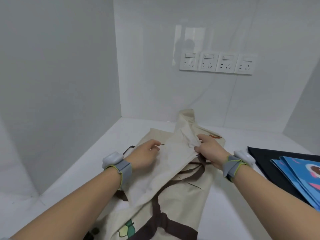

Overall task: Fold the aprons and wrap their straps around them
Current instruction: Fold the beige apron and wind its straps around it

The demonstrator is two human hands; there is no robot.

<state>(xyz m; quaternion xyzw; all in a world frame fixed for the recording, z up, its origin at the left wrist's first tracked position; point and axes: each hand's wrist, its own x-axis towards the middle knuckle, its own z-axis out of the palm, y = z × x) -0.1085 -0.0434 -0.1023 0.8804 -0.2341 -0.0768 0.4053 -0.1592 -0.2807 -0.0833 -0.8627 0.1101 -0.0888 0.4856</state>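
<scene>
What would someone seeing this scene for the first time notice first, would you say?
Most likely the cream apron spread across the middle of the white table, with brown straps crossing it. Both hands work its lifted fold: the right hand grips the bunched cloth, and the left hand rests on it, fingers curled. At the right edge lie blue aprons on dark cloth, and four sockets line the back wall.

White table (225, 213), beige apron (181, 201), black cloth (270, 158) beneath blue aprons (297, 172)
</scene>
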